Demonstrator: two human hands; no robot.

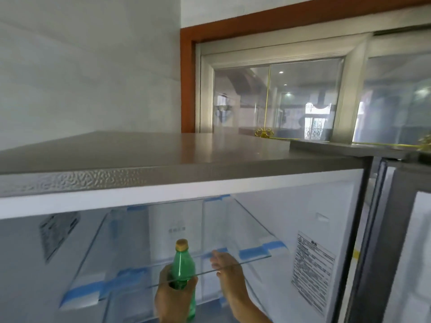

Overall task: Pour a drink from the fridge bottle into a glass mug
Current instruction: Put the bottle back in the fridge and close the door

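L fingers (166, 275) and thumb wrapped tight round the body of the green bottle (183, 264), and that's the left hand (172, 299) gripping it at mid-height, bottle upright, gold cap (181, 244) on, neck poking up above the fist. The bottle is inside the open fridge, centre-bottom of view, w/ the front edge of the glass shelf (245, 261) cutting across it. Over to the R: fingers (215, 255) loosely straight, a bit apart, holding nothing, and the right hand (227, 268) sits right at that shelf edge; touching the glass or just beside it, can't tell. Forearm runs down to the bottom-right. Further out, blue tape strips (250, 252) on the shelf fronts, a printed label (311, 271) on the R inner wall and another label (58, 234) on the L one. Fridge top (163, 155) is grey and flat, the door (396, 229) swung open at R, and a wood-framed window (279, 99) behind.
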